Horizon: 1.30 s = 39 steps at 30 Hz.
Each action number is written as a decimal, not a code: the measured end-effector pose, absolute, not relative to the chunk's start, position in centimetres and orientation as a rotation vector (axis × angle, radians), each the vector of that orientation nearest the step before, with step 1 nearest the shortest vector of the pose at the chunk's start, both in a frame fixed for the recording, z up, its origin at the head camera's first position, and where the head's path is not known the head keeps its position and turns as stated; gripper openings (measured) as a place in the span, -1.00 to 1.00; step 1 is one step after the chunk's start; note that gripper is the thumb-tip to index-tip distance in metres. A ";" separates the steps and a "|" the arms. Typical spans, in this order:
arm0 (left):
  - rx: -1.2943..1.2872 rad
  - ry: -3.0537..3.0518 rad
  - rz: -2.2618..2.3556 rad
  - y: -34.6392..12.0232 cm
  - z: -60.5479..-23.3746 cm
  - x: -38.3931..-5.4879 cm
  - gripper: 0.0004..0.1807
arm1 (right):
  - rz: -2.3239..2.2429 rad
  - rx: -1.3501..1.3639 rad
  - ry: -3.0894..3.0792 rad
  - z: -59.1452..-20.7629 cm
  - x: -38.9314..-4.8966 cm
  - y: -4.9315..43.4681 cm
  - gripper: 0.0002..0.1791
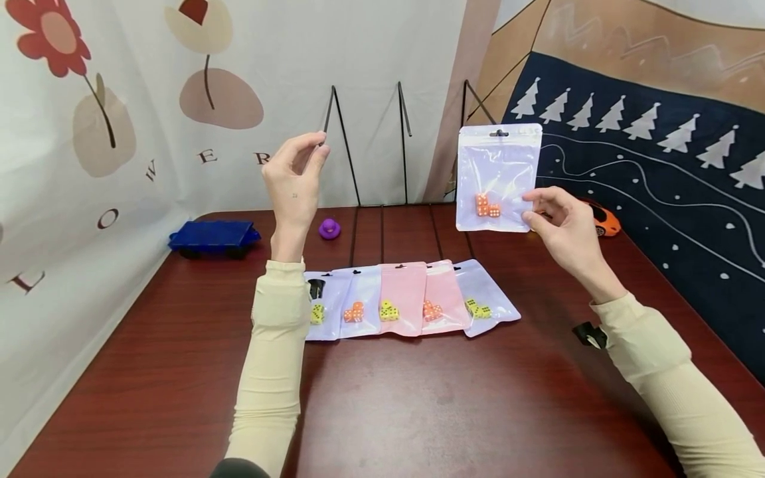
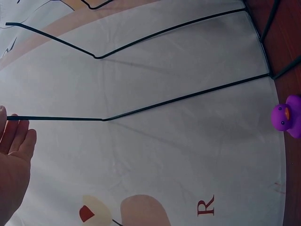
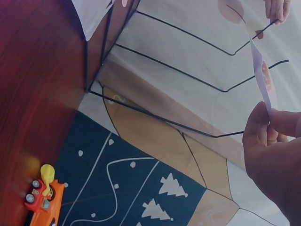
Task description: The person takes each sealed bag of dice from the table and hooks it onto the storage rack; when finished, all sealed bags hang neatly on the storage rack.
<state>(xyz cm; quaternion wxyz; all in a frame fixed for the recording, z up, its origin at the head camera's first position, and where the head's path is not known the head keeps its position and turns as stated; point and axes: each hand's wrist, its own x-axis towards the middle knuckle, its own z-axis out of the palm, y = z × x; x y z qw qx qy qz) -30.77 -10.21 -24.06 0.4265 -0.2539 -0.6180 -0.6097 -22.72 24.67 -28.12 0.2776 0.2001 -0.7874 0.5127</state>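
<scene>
A reddish-brown tabletop (image 1: 406, 405) is spreading under everything, with a black wire rack (image 2: 104, 119) standing toward its back, three prongs bending forward at their tops. The person's left arm (image 1: 271, 365) is extending forward and upward; the right arm (image 1: 663, 352) is slanting in from the lower right. Five overlapping pouches (image 1: 403, 292), lavender and pink with dice inside, are lying in a row between them. The lavender pouch (image 1: 499, 172) is hanging upright in the air before the right prong, its slot near the wire's tip; whether the wire is passing through cannot be told.

The left hand (image 1: 295, 182) is standing raised, thumb and forefinger closed together, pinching the tip of the left prong. The right hand (image 1: 564, 229) is pointing leftward, its thumb and fingers nearly together, pinching the lavender pouch by its lower right edge. Beyond the hands, a blue toy truck (image 1: 214, 237), an orange toy car (image 1: 606, 221) and a smaller purple duck (image 1: 329, 229) are sitting. Orange dice (image 1: 482, 204) are resting near the held pouch's bottom.
</scene>
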 end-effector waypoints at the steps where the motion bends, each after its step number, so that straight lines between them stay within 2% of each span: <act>1: -0.643 -1.543 -1.512 -10.2 -24.1 -30.8 -0.83 | 1.377 0.532 -2.116 -28.1 -22.8 24.7 -0.74; 19: -0.655 -1.537 -1.500 -10.5 -23.9 -30.7 -0.86 | 1.398 0.438 -2.122 -28.0 -24.1 23.8 -0.73; 39: -0.661 -1.561 -1.515 -10.6 -24.1 -30.8 -0.86 | 1.455 0.454 -2.072 -28.2 -25.9 23.3 -0.74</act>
